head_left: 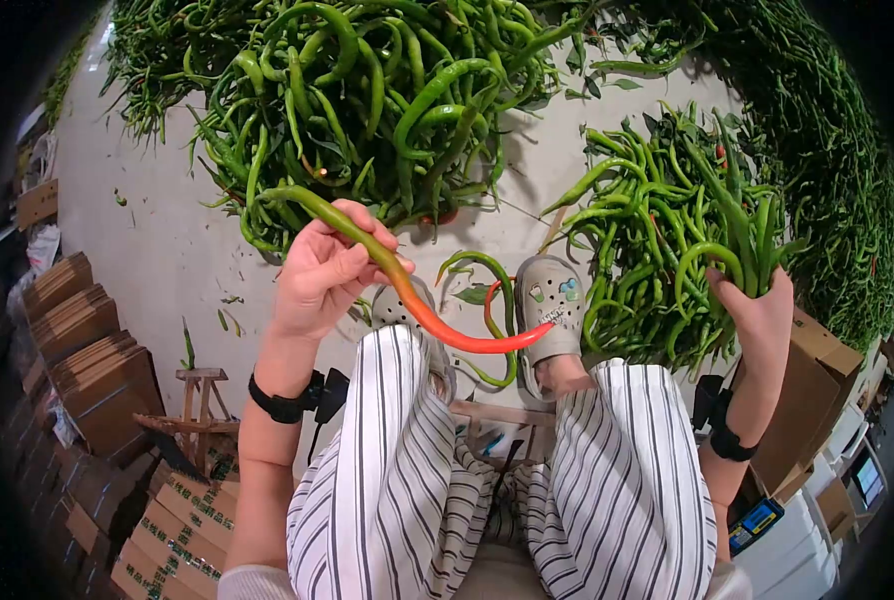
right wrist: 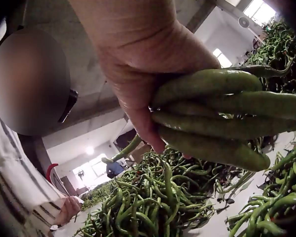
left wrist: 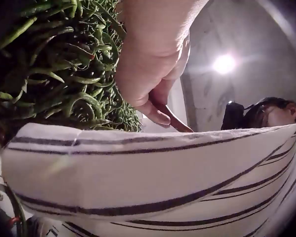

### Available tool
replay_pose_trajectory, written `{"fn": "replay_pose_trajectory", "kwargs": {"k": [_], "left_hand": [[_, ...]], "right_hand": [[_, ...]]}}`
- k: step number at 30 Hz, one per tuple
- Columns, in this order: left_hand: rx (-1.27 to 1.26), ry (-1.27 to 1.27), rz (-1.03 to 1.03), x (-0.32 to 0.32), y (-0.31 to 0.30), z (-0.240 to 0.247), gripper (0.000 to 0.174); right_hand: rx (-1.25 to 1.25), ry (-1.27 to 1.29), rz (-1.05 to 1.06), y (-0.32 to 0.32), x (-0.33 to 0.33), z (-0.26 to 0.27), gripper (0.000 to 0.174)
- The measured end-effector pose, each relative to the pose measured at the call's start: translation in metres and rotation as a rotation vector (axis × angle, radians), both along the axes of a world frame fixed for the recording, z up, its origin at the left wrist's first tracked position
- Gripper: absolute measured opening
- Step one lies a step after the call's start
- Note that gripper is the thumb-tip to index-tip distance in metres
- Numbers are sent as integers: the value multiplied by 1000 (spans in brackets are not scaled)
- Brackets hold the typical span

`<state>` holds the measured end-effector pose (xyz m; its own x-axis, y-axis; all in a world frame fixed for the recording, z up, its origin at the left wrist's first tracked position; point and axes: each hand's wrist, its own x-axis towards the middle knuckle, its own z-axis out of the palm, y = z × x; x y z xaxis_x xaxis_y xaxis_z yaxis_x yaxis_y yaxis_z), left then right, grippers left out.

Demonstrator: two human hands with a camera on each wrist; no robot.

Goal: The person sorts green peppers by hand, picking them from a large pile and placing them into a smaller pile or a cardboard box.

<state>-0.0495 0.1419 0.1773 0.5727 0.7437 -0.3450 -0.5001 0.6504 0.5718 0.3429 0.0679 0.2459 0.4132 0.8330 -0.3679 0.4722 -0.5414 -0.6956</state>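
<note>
My left hand (head_left: 332,270) pinches a long curved chili pepper (head_left: 407,270) between thumb and fingers. Its stem half is green; the other half turns orange, then bright red towards the tip, which overlaps a shoe in the head view. My right hand (head_left: 757,310) grips a bunch of green chili peppers (head_left: 742,215), held above a smaller pile of green chilies (head_left: 647,230). Seen from the right wrist, several thick green peppers (right wrist: 212,123) lie side by side in that hand. The left wrist view shows the left hand (left wrist: 153,64) from behind, its pepper mostly hidden.
A large heap of green chilies (head_left: 397,90) lies ahead of me, and another heap (head_left: 817,130) fills the far right. A few loose chilies (head_left: 497,270) lie between the grey clogs (head_left: 555,300). Flattened cardboard (head_left: 97,360) and a small wooden stool (head_left: 200,400) stand left.
</note>
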Motion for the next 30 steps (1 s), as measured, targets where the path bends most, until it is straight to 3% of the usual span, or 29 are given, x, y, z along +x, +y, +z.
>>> {"fn": "replay_pose_trajectory", "kwargs": {"k": [6,9,11,13,14,15,18,20,21,22,23,25,27,29,30], "left_hand": [[32,-23,-10,2,3,3,22],[102,477,-247,16,-2,-1,22],[187,783,-622,28,-20,-37,20],[358,803,-805,36,-61,-90,23],[254,672,-1024,38,-83,-119,25],[143,530,-1239,47,-83,-116,27],[527,834,-1221,53,-67,-92,18],[920,1192,-674,45,-34,-77,13],[870,1268,-264,52,-7,-59,9],[1044,1330,61,53,19,-43,13],[895,1385,170,60,35,-22,19],[1114,1542,269,63,63,-42,29],[1194,1539,44,55,81,-61,26],[1050,1542,54,48,79,-60,22],[819,1540,-7,46,78,-46,22]], "right_hand": [[15,4,-24,-2,-2,2,26],[3,24,-36,-2,-1,2,27],[-23,10,-25,-1,0,4,28],[-57,-15,-8,-1,0,4,28],[-29,7,-20,-1,-1,3,28],[-21,8,-21,-2,-1,2,27],[-33,15,-17,-1,-2,3,26],[-26,26,5,-1,-2,4,26],[-20,32,16,0,-3,5,26],[-13,22,21,2,-4,4,25],[-7,13,26,2,-6,3,25],[-8,45,37,5,-12,3,25],[-27,123,53,11,-20,4,25],[-29,145,17,11,-26,5,27],[-30,155,18,10,-27,6,27]]}}
